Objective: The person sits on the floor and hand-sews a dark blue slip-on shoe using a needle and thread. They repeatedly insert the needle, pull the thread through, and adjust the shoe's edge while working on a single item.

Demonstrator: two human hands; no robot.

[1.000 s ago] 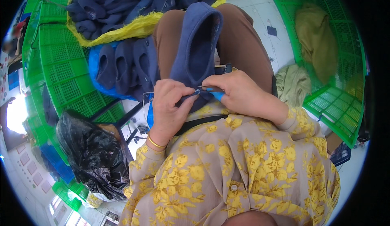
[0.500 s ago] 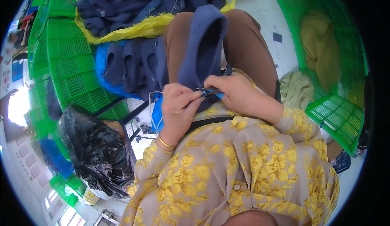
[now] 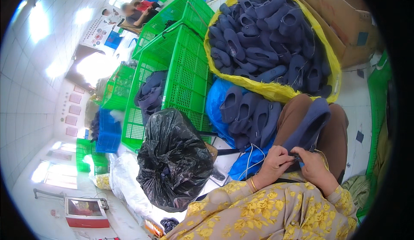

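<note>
A dark blue slip-on shoe (image 3: 307, 125) lies across my lap, its opening facing up and its near end at my fingers. My left hand (image 3: 272, 165) is closed in a pinch at that near end. Right beside it, my right hand (image 3: 315, 166) is also closed, thumb and fingertips almost meeting the left ones. Between the fingertips is a small dark piece, too small and covered to name. Left of my knee, several matching shoes (image 3: 261, 117) stand in a row on blue plastic sheeting (image 3: 215, 106).
A yellow-edged sack (image 3: 271, 91) full of dark blue shoes stands beyond my knees. Green crates (image 3: 189, 80) and a black plastic bag (image 3: 172, 162) are on the left. A cardboard box (image 3: 353, 28) stands far right. Other people (image 3: 140, 13) sit far off at upper left.
The view has swung to the left, so my lap and hands now appear lower and farther right. Both hands stay pinched together at the shoe's near end.
</note>
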